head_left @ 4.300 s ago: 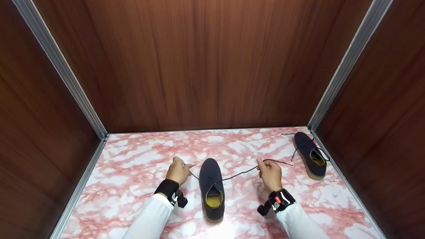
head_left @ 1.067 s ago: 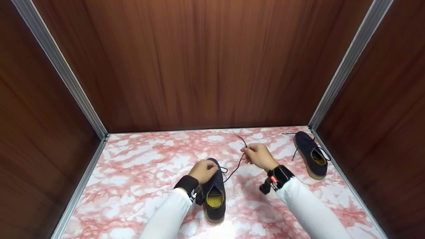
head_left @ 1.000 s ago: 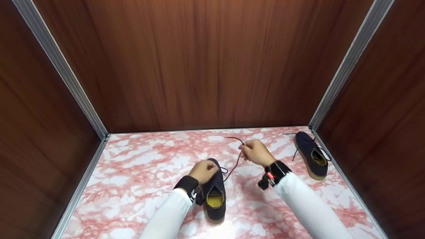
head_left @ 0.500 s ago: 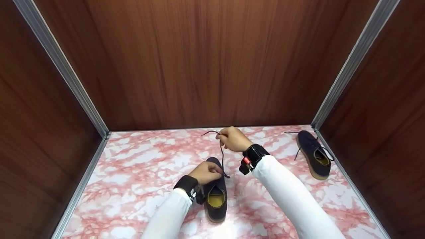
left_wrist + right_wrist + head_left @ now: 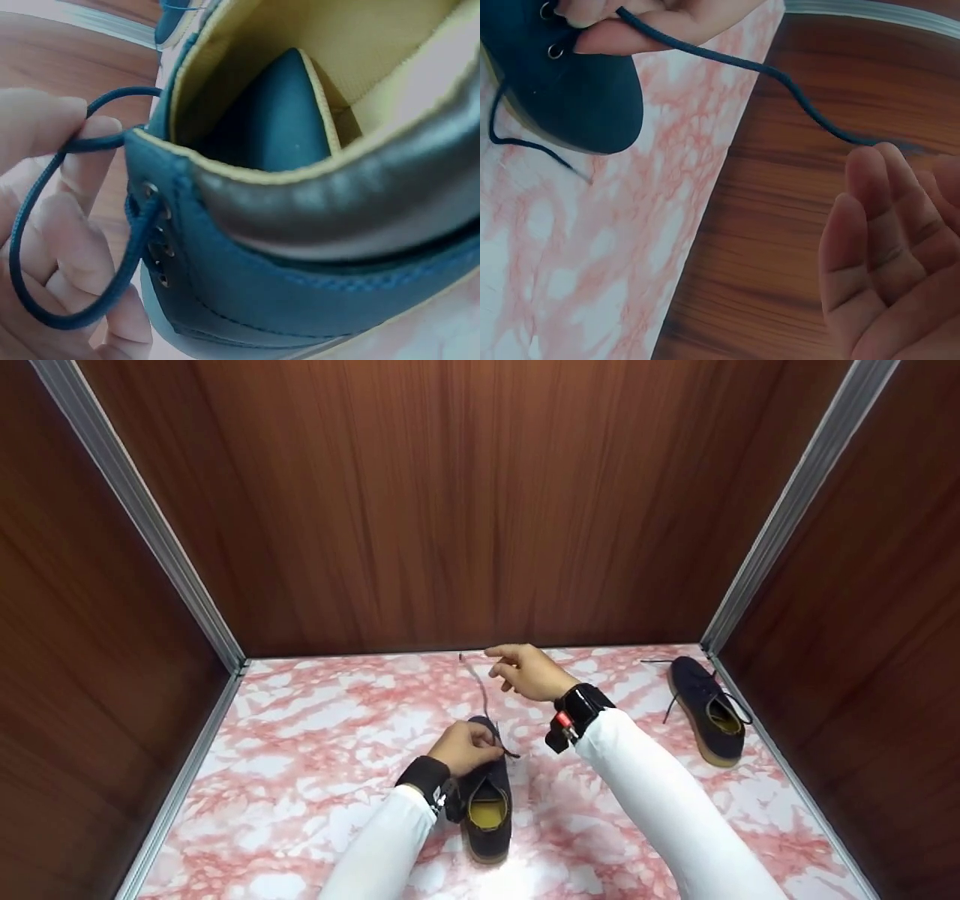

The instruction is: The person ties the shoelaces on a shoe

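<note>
Left hand (image 5: 459, 750) pinches lace (image 5: 761, 68) over shoe (image 5: 493, 774), midway between tabletop (image 5: 285, 787) side edges, toe to far edge; yellow insole (image 5: 487, 814) and blue tongue (image 5: 262, 116) inside. Right hand (image 5: 529, 673) near far edge, fingers parted, grips nothing, lace end just beside. Second shoe (image 5: 694, 694), yellow inside, by far right corner.

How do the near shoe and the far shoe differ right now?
The near shoe sits front and centre; the far shoe sits beside the right wall. The left hand pinches the near shoe's lace, while the far shoe's trails loose, touched by neither hand. Both are dark, with yellow insides and tan soles.
</note>
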`<state>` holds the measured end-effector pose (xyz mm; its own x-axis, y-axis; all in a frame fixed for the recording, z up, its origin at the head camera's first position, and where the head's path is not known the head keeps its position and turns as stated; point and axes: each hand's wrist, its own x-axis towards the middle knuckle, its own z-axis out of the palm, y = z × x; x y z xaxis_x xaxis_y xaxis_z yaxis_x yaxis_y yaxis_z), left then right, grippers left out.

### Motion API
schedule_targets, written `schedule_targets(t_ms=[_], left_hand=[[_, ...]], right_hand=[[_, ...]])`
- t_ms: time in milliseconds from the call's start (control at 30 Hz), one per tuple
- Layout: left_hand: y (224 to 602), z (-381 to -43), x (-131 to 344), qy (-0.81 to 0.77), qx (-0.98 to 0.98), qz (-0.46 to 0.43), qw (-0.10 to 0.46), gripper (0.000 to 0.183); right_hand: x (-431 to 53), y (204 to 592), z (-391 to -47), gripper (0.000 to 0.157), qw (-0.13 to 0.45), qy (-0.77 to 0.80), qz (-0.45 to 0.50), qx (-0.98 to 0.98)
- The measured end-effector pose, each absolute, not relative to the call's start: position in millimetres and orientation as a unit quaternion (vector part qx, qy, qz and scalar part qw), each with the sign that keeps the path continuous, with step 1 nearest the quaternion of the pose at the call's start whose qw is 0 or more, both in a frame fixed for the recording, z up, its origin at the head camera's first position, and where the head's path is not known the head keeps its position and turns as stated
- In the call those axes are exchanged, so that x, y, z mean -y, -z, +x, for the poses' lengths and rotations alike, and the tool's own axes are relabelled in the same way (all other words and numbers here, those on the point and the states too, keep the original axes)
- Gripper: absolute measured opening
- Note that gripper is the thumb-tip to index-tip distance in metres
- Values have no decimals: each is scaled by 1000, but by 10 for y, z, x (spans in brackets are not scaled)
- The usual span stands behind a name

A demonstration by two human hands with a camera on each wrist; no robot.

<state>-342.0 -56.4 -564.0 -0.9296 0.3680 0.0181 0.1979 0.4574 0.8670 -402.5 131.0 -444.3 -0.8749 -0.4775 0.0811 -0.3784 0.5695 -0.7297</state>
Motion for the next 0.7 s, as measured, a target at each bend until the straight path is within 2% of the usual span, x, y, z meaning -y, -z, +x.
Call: schedule_targets(t_ms=[67,267,433,600,700], left_hand=[[5652,-3427,578,-516,-837,152,99,16],[5694,-3411,603,-587,-795,105,113,29],[5690,-3406,615,-599,-785,111,113,34],[5663,-3429,640,-591,-788,136,108,41],[5648,-3443,656,-591,-786,149,104,39]], right_hand=[[-1385,4479,-4025,39,60,398,-237,-884],[-1710,4756,-3993,25,52,388,-226,-892],[-1891,5065,-3897,21,84,366,-227,-898],[-1907,5334,-3796,27,119,333,-252,-901],[-1860,5460,-3740,32,130,325,-260,-900]])
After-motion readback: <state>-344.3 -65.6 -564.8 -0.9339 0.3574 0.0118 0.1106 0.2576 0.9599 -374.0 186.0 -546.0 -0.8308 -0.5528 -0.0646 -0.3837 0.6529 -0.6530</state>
